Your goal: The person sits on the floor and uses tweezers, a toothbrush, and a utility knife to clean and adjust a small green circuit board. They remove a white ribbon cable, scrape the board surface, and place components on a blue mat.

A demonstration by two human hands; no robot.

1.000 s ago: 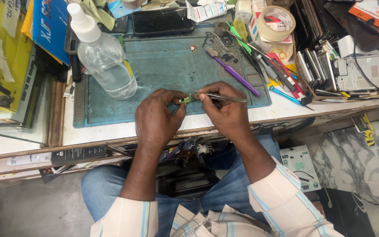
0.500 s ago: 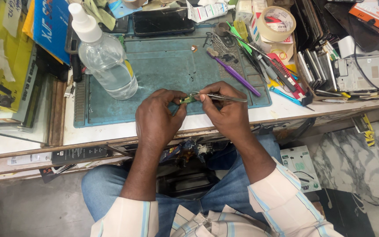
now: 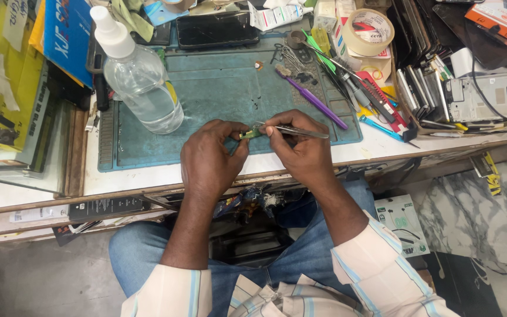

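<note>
Left hand is pinching a small green circuit board over the near edge of the teal mat while right hand is gripping tweezers against it—light, stiff, likely fragile, best held by its edges.

Bottle left on mat; tape roll right.

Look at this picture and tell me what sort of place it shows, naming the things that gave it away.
Probably a small electronics or phone repair bench. The left hand pinches a small green circuit board while the right hand works on it with tweezers, over a blue work mat beside a dark phone.
</note>
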